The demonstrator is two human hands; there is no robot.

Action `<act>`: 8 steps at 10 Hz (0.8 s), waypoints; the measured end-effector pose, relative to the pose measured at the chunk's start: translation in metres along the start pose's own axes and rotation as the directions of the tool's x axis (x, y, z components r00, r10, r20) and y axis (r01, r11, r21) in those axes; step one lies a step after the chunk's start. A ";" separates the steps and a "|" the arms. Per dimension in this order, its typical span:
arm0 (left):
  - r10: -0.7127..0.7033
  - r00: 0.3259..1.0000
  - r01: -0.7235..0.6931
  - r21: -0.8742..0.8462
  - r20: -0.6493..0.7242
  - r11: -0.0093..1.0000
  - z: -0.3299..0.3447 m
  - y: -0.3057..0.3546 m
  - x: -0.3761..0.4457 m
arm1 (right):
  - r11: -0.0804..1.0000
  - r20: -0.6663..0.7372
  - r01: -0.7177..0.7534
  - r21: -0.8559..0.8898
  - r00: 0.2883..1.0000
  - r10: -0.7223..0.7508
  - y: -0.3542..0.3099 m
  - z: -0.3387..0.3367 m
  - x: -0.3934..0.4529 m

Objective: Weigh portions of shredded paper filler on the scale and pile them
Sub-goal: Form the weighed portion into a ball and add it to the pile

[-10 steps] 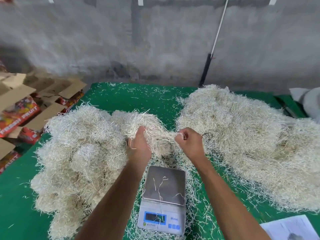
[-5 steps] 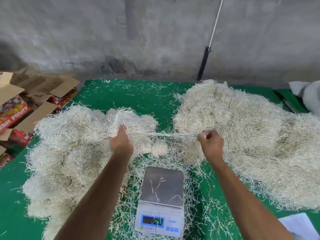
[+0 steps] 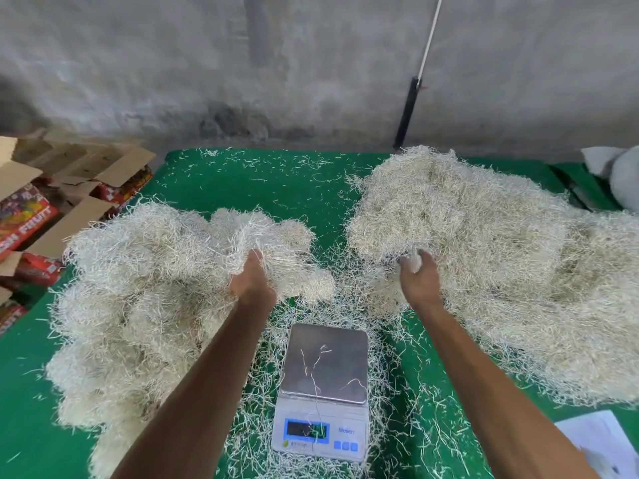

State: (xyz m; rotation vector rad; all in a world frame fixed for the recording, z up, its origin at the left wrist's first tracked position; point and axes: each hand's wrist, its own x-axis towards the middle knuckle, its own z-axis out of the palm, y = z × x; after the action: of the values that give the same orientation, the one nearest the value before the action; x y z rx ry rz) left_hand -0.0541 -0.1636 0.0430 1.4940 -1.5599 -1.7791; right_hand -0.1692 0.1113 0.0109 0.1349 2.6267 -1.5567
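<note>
Left hand (image 3: 252, 278), centre-left of frame: fingers curled into a clump of pale shredded paper filler (image 3: 256, 233), gripped at near edge of the big left pile of the same filler (image 3: 145, 299). Right hand (image 3: 418, 274), centre-right: fingers curled round a small tuft of filler (image 3: 411, 262), held at the near-left edge of the larger right pile of cream shredded paper (image 3: 491, 271). Hands well apart, no strands seen stretched between them.

Small white digital scale with square steel platter (image 3: 325, 371), lower centre, between the two forearms. Platter bare apart from a few stray strands lying across it; one strand draped down over the blue-framed display (image 3: 306, 429). Reading not legible. Loose shreds scattered thick around scale base on green felt-like table cover (image 3: 262, 178).

Left edge of frame: open brown cardboard cartons with red printed fruit graphics (image 3: 45, 209), beside the table. Upper right: white rod with black lower section (image 3: 413, 98) leaned against grey concrete wall (image 3: 207, 63). Right edge: grey-white cloth bundle (image 3: 619, 174). Lower right corner: white printed paper sheet (image 3: 598, 440) on the cover.
</note>
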 end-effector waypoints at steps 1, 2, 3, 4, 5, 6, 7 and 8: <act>-0.064 0.997 0.068 -0.107 0.043 0.992 0.016 0.000 -0.004 | 0.973 0.288 0.227 0.035 0.930 -0.227 -0.027 0.019 -0.030; -0.079 0.989 0.095 -0.130 0.126 0.987 0.036 -0.008 -0.012 | 0.953 0.532 0.231 0.195 0.792 -0.300 -0.047 0.044 -0.056; -0.076 0.985 0.097 -0.132 0.153 0.986 0.038 -0.009 -0.019 | 0.920 0.475 0.337 0.201 0.788 -0.392 -0.049 0.055 -0.058; 0.004 0.995 0.008 -0.132 0.095 0.991 0.037 -0.011 -0.019 | 0.933 0.399 0.306 0.192 0.844 -0.359 -0.041 0.048 -0.044; 0.088 0.996 -0.084 -0.125 0.030 0.989 0.037 -0.012 -0.021 | 0.945 0.335 0.238 0.222 0.892 -0.304 -0.034 0.046 -0.038; 0.086 0.996 -0.079 -0.173 0.036 0.982 0.041 -0.013 -0.026 | 0.947 0.311 0.286 0.144 0.896 -0.318 -0.032 0.049 -0.037; 0.001 0.998 0.018 -0.299 0.064 0.954 0.040 -0.012 -0.023 | 0.969 0.191 0.237 0.075 0.950 -0.248 -0.024 0.047 -0.030; -0.054 0.998 0.063 -0.266 0.043 0.962 0.031 -0.014 -0.018 | 0.991 -0.011 0.104 0.084 0.995 -0.104 -0.017 0.040 -0.019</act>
State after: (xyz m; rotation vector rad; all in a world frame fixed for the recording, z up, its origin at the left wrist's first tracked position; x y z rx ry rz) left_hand -0.0680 -0.1293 0.0342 1.3976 -1.2409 -1.9683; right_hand -0.1510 0.0676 0.0087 0.0080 2.6125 -1.7035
